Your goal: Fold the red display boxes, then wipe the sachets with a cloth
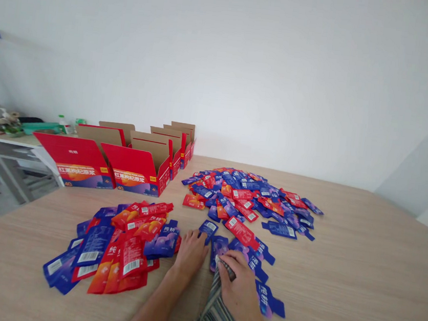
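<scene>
My left hand (190, 254) is closed at the lower edge of a small blue pouch (209, 227), its thumb mostly hidden. My right hand (239, 283) grips a grey striped cloth (218, 315), bunched between thumb and fingers. The cloth's upper end meets a blue-purple pouch (219, 245) lying flat on the table. A red pouch (241, 230) lies just beyond my right hand. Several blue pouches, one of them a blue pouch (270, 299) with a spout-like tab, lie to the right of that hand, partly covered by it.
A loose heap of red and blue pouches (233, 193) spreads across the table's far middle. Left of my hands is a second pile of pouches (131, 254). Open red cartons (135, 169) stand in rows at the back left, before a white wall (284, 86). The wooden table (347, 279) extends right.
</scene>
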`<control>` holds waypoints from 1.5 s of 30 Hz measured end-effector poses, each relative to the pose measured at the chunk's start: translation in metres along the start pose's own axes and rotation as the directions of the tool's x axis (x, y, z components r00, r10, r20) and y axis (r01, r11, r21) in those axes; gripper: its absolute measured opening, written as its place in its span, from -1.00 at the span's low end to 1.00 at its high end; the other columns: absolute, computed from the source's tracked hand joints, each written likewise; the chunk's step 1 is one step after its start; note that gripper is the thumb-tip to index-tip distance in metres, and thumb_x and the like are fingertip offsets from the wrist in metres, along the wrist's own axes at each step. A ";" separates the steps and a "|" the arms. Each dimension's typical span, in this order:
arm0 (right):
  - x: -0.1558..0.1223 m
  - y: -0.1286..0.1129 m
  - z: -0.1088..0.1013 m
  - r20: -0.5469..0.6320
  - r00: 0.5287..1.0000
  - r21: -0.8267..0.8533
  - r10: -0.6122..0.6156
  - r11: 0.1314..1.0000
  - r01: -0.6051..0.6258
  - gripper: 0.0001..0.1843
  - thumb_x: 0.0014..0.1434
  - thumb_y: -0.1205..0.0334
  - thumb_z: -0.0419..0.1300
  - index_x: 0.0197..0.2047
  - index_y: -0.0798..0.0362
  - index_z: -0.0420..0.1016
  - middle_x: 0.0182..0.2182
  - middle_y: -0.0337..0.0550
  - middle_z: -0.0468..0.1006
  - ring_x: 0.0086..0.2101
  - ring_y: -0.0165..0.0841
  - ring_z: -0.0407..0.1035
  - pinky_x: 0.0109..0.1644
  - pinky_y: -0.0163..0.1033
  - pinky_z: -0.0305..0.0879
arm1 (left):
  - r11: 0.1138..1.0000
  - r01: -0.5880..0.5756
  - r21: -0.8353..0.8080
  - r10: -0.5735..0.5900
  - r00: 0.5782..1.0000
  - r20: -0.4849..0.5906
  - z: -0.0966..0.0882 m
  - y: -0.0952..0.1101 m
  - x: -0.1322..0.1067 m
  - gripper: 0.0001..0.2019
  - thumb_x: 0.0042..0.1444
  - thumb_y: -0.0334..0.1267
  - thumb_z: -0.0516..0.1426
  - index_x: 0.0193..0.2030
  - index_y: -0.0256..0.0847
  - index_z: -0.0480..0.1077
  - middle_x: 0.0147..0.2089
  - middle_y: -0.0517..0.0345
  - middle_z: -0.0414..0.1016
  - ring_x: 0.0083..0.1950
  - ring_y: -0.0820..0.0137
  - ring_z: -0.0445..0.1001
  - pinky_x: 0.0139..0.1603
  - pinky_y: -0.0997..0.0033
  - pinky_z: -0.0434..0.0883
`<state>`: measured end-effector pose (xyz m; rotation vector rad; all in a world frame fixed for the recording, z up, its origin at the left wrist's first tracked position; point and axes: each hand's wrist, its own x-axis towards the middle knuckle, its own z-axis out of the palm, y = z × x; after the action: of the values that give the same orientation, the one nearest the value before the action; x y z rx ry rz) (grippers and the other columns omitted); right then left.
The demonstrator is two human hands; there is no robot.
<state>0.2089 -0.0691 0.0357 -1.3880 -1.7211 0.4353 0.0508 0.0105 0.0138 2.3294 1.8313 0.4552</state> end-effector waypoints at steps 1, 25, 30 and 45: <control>0.000 0.000 0.000 -0.007 1.000 0.002 0.000 1.000 0.000 -0.78 0.28 0.22 0.10 -0.19 -0.02 0.60 -0.14 -0.07 0.53 -0.12 -0.25 0.44 0.02 -0.18 0.38 | 1.000 0.005 -0.013 -0.005 1.000 -0.004 -0.003 0.002 -0.001 -0.73 0.19 -0.24 0.06 0.00 -0.20 0.41 0.03 -0.09 0.46 0.12 0.16 0.36 0.13 0.18 0.25; -0.002 -0.002 -0.009 -0.138 0.989 0.060 -0.062 0.996 0.071 -0.77 0.33 0.18 0.08 -0.12 -0.01 0.56 -0.12 -0.04 0.50 -0.09 -0.25 0.42 0.02 -0.16 0.40 | -0.301 0.223 -0.927 0.002 0.972 0.233 -0.030 0.024 -0.031 -0.55 -0.31 -0.54 0.11 -0.17 -0.27 0.46 -0.35 0.19 0.46 -0.42 0.50 0.34 -0.43 0.55 0.25; -0.009 -0.002 0.002 -0.175 0.968 -0.013 -0.180 0.983 0.181 -0.77 0.31 0.28 0.10 -0.05 -0.04 0.54 -0.06 -0.03 0.47 -0.05 -0.25 0.40 0.04 -0.14 0.41 | -0.325 0.194 -0.926 0.098 0.980 0.171 -0.042 0.032 -0.035 -0.28 -0.33 -0.55 0.08 0.12 -0.20 0.41 -0.15 0.08 0.55 -0.31 0.41 0.46 -0.35 0.51 0.31; -0.005 -0.002 0.005 -0.096 0.971 -0.031 -0.219 0.976 0.217 -0.73 0.31 0.31 0.08 -0.05 -0.08 0.56 -0.12 -0.08 0.50 -0.10 -0.27 0.43 -0.02 -0.17 0.45 | -0.133 0.159 -0.978 0.279 0.953 0.117 -0.035 0.038 -0.041 -0.11 -0.45 -0.53 -0.02 0.19 -0.11 0.41 0.06 0.11 0.53 0.20 0.05 0.37 0.18 0.06 0.31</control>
<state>0.2039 -0.0731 0.0324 -1.1975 -1.7761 0.2239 0.0654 -0.0413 0.0519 1.0967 0.5126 0.9882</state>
